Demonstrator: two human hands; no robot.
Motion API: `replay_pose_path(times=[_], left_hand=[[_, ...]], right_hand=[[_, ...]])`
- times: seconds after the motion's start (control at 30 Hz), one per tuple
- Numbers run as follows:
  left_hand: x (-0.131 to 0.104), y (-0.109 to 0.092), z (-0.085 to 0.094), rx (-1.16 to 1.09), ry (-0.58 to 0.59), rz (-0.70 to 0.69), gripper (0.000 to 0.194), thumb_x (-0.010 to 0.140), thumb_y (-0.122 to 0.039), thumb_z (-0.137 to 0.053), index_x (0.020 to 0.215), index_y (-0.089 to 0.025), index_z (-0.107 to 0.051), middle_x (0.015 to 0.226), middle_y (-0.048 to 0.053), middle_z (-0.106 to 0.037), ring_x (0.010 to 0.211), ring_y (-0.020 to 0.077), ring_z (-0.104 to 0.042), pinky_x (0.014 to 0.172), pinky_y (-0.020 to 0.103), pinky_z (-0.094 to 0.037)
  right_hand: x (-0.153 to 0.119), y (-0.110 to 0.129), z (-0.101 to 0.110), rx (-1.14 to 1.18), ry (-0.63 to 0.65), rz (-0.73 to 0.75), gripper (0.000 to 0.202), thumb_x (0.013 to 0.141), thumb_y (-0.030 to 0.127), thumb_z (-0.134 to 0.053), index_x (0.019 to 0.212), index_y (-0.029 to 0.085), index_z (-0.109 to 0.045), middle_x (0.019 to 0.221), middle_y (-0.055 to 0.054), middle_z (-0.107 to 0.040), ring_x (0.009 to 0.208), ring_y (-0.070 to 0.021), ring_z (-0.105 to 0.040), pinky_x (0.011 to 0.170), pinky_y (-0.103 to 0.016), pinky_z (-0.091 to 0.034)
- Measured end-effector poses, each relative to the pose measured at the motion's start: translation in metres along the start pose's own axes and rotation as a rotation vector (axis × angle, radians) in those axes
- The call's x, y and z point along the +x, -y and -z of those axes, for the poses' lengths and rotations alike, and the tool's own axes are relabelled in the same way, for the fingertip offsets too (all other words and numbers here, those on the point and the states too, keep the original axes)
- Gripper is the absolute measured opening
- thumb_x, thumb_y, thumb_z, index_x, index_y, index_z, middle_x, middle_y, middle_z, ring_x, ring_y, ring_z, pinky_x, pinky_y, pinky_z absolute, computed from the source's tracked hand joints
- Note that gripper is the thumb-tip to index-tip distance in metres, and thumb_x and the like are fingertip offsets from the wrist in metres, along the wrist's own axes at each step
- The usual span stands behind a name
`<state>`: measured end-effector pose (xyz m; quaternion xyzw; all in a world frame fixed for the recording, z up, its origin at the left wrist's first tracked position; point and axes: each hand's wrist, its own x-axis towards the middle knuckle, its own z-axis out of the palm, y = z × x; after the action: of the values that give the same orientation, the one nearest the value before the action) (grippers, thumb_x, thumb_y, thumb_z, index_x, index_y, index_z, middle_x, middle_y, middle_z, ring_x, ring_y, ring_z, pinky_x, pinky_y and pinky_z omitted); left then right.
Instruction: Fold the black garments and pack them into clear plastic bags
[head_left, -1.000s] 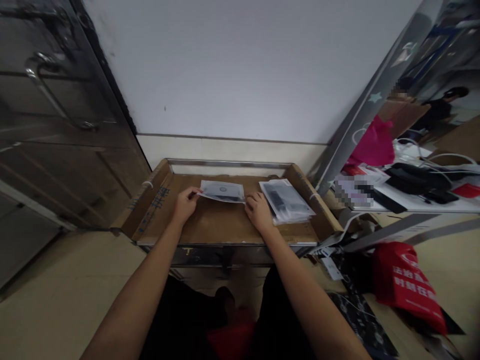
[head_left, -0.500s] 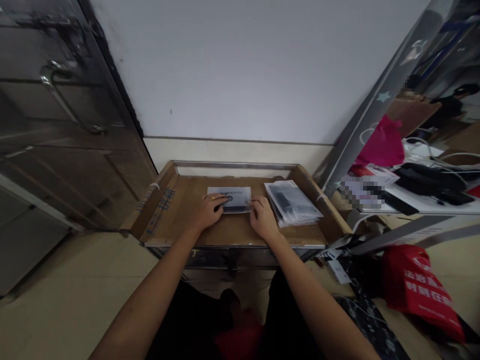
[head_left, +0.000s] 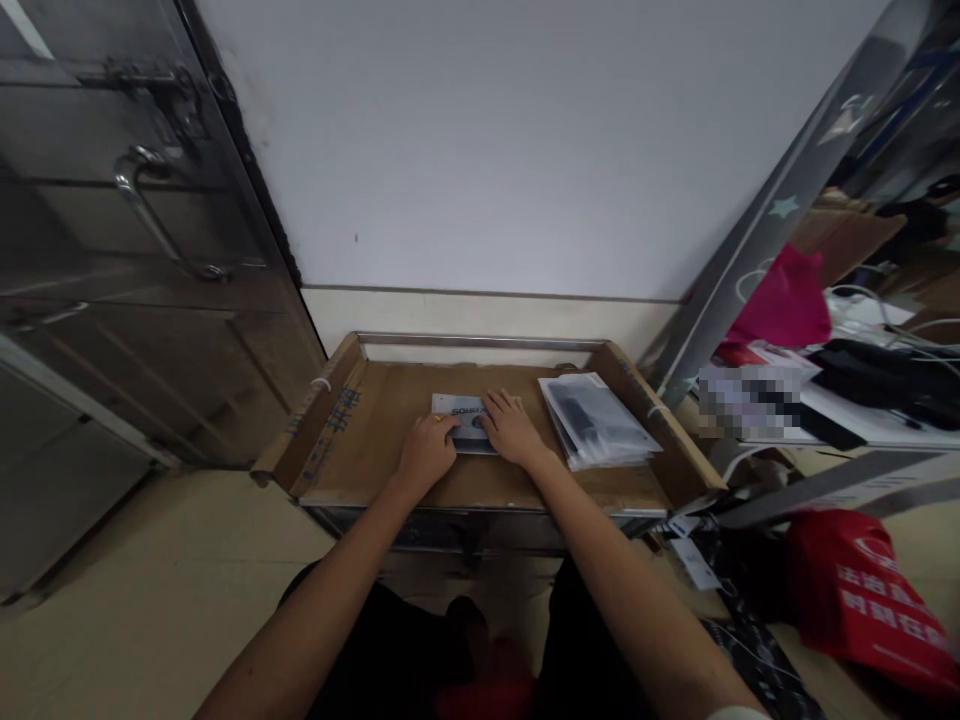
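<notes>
A small flat printed packet (head_left: 469,434), white above with a dark band along its near edge, lies on the cardboard-lined cart top (head_left: 390,390). At its left edge is my left hand (head_left: 429,450), fingers bent and closed on that side, a ring on one finger. My right hand (head_left: 511,428) rests flat over the right part, fingers spread and pointing away from me, hiding that end. To the right of this hand lies a stack of clear plastic bags (head_left: 598,420) with something dark inside; neither hand touches it.
Raised cardboard sides (head_left: 322,410) edge the cart, and a metal rail (head_left: 480,342) runs along its back by the wall. Left stands a metal door (head_left: 157,200). On the right are a cluttered white table (head_left: 817,430) and a red bag (head_left: 870,600) on the floor.
My right hand has moved from the packet's right edge to lie flat across its right part. My left hand stays at the left side. The whole view has shifted slightly.
</notes>
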<state>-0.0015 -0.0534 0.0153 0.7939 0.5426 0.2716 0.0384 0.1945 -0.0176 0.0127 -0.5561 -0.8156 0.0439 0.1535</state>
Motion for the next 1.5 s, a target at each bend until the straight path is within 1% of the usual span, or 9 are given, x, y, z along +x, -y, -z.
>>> replay_pose_path(times=[0.17, 0.27, 0.37, 0.5, 0.63, 0.8, 0.97, 1.3, 1.5], left_hand=[[0.032, -0.026, 0.010, 0.118, 0.180, 0.195, 0.027, 0.087, -0.018, -0.052, 0.096, -0.017, -0.077, 0.099, 0.016, -0.075, 0.093, 0.0302, -0.071, 0.085, 0.041, -0.053], [0.052, -0.039, 0.002, 0.135, 0.172, 0.176, 0.030, 0.091, -0.026, -0.053, 0.106, -0.013, -0.075, 0.109, 0.022, -0.072, 0.107, 0.0370, -0.067, 0.094, 0.048, -0.049], [0.059, -0.040, -0.015, 0.120, 0.134, 0.087, 0.038, 0.095, -0.026, -0.046, 0.121, -0.011, -0.069, 0.125, 0.024, -0.066, 0.122, 0.0385, -0.059, 0.104, 0.056, -0.043], [0.051, -0.028, -0.035, 0.108, 0.121, -0.039, 0.047, 0.099, -0.029, -0.037, 0.142, -0.025, -0.056, 0.150, 0.012, -0.053, 0.142, 0.0362, -0.041, 0.114, 0.068, -0.027], [0.040, -0.020, -0.039, 0.096, 0.139, -0.063, 0.050, 0.100, -0.035, -0.036, 0.150, -0.036, -0.047, 0.159, 0.004, -0.043, 0.149, 0.0352, -0.032, 0.116, 0.074, -0.016], [0.035, -0.017, -0.036, 0.090, 0.130, -0.061, 0.049, 0.101, -0.038, -0.034, 0.148, -0.036, -0.049, 0.157, 0.004, -0.047, 0.148, 0.0355, -0.034, 0.115, 0.073, -0.017], [0.038, -0.010, -0.034, 0.083, 0.152, -0.048, 0.048, 0.101, -0.040, -0.037, 0.147, -0.038, -0.050, 0.156, 0.003, -0.048, 0.148, 0.0363, -0.034, 0.118, 0.070, -0.015], [0.031, 0.053, -0.007, 0.089, 0.220, 0.009, 0.052, 0.102, -0.035, -0.032, 0.153, -0.036, -0.043, 0.162, 0.003, -0.039, 0.152, 0.0327, -0.027, 0.119, 0.071, -0.009], [0.030, 0.068, -0.007, 0.102, 0.141, 0.107, 0.052, 0.100, -0.037, -0.035, 0.151, -0.030, -0.046, 0.161, 0.007, -0.039, 0.152, 0.0347, -0.028, 0.119, 0.071, -0.012]], right_hand=[[-0.005, -0.010, -0.007, 0.061, -0.012, 0.010, 0.053, 0.103, 0.028, -0.032, 0.152, 0.009, -0.042, 0.161, -0.017, -0.037, 0.153, -0.0308, -0.027, 0.123, -0.055, -0.022], [-0.004, -0.016, -0.014, 0.138, -0.094, 0.028, 0.056, 0.094, 0.011, -0.033, 0.148, 0.004, -0.045, 0.157, -0.022, -0.042, 0.150, -0.0285, -0.034, 0.123, -0.054, -0.026], [-0.002, -0.021, -0.021, 0.185, -0.168, 0.041, 0.064, 0.084, 0.003, -0.035, 0.147, 0.004, -0.047, 0.153, -0.023, -0.047, 0.147, -0.0263, -0.040, 0.122, -0.053, -0.029], [-0.003, -0.022, -0.023, 0.141, -0.176, 0.010, 0.059, 0.087, 0.007, -0.034, 0.144, 0.001, -0.049, 0.151, -0.024, -0.049, 0.146, -0.0274, -0.040, 0.122, -0.052, -0.029], [-0.005, -0.015, -0.016, 0.067, -0.122, -0.018, 0.055, 0.094, 0.014, -0.034, 0.145, 0.001, -0.048, 0.154, -0.023, -0.046, 0.150, -0.0278, -0.035, 0.124, -0.049, -0.026], [-0.007, -0.009, -0.010, 0.021, -0.046, -0.103, 0.058, 0.101, 0.029, -0.033, 0.151, 0.001, -0.040, 0.160, -0.021, -0.038, 0.152, -0.0320, -0.028, 0.124, -0.051, -0.022], [-0.007, -0.008, -0.008, 0.014, -0.025, -0.148, 0.057, 0.102, 0.035, -0.033, 0.153, 0.009, -0.039, 0.162, -0.017, -0.036, 0.153, -0.0327, -0.026, 0.124, -0.054, -0.019], [-0.012, -0.008, -0.007, 0.010, -0.023, -0.200, 0.059, 0.104, 0.041, -0.033, 0.153, 0.011, -0.038, 0.163, -0.019, -0.032, 0.154, -0.0316, -0.023, 0.124, -0.055, -0.015], [-0.016, -0.006, -0.005, 0.028, -0.034, -0.223, 0.060, 0.103, 0.043, -0.035, 0.153, 0.010, -0.040, 0.163, -0.019, -0.033, 0.154, -0.0326, -0.024, 0.124, -0.053, -0.014]])
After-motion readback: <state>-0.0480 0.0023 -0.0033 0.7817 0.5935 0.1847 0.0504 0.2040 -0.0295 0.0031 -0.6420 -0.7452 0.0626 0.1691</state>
